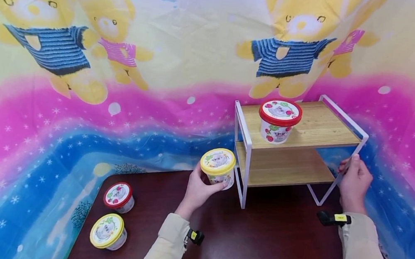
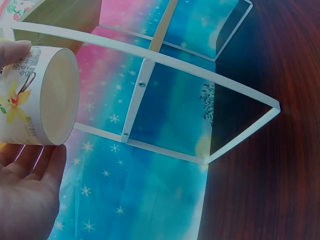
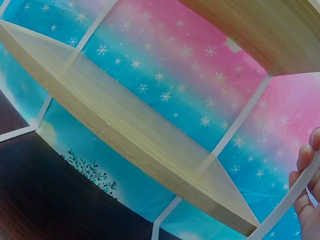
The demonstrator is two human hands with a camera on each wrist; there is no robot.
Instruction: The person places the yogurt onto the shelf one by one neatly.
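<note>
In the head view my left hand (image 1: 198, 191) grips a paper tub with a yellow lid (image 1: 218, 168), raised beside the left frame of a two-tier wooden rack (image 1: 317, 119). The left wrist view shows the tub's pale base and a yellow flower print, with thumb and fingers around its side. My right hand (image 1: 354, 181) holds the rack's white right-front leg, its fingers curled round the bar (image 3: 292, 197) in the right wrist view. On the top shelf, near its left front, stands a red-lidded tub (image 1: 279, 122) with a berry print.
At the table's left side stand a smaller-looking red-lidded tub (image 1: 119, 197) and a yellow-lidded tub (image 1: 109, 231), close together. The rack stands on the dark wooden table (image 1: 256, 242), near a printed cloth backdrop (image 1: 181, 93). Its lower shelf (image 1: 286, 168) bears nothing visible.
</note>
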